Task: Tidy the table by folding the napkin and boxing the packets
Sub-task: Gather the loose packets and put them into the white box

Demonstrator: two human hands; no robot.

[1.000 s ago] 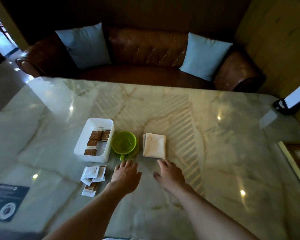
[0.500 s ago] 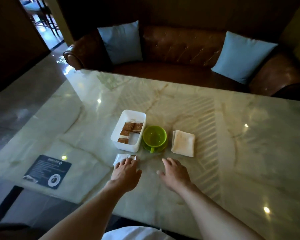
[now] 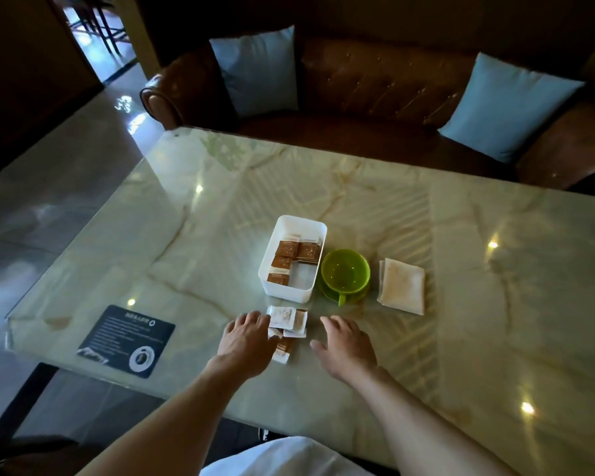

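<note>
The napkin (image 3: 402, 286) lay folded beside the cup (image 3: 345, 274); boxing was in hand; the left hand (image 3: 246, 341) touched the loose packets (image 3: 287, 326) (fingers flat), the right hand (image 3: 346, 345) spread nearby; next, a pinch and a lift to the box (image 3: 318, 259).

A café lounge — leather sofa (image 3: 375, 84); marble table (image 3: 461, 269); table placard (image 3: 126, 340).
</note>
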